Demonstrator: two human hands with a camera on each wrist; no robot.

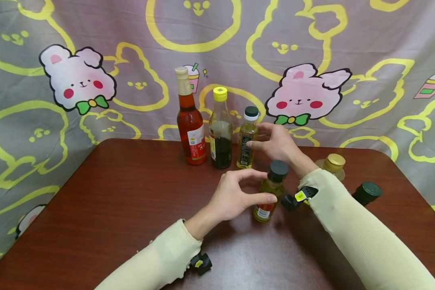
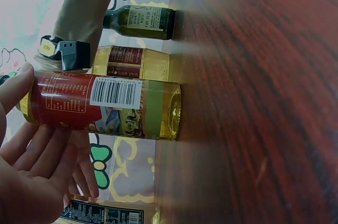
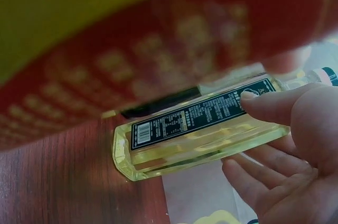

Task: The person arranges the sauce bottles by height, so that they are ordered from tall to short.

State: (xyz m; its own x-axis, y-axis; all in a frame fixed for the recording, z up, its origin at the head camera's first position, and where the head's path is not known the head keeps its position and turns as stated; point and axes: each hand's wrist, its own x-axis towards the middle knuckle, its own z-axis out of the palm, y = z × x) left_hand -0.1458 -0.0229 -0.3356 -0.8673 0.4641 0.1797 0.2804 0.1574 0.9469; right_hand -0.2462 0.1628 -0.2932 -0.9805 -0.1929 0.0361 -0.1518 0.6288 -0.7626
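My left hand (image 1: 230, 196) grips an oil bottle (image 1: 268, 193) with a black cap and red label, thumb on the near side and fingers behind. Its barcode shows in the left wrist view; whether its base touches the table is hard to tell. Farther back, my right hand (image 1: 277, 141) holds a slim clear bottle (image 1: 247, 139) of pale yellow oil, with a dark green cap and black label. The thumb lies across that label. Just left of it stand a dark sauce bottle (image 1: 221, 151) with a yellow cap and a tall bottle of red liquid (image 1: 191, 129).
Behind my right forearm stand a gold-capped bottle (image 1: 334, 163) and a bottle with a dark green cap (image 1: 367, 192), both partly hidden by the sleeve. A patterned curtain (image 1: 217, 48) hangs behind the brown table (image 1: 130, 209).
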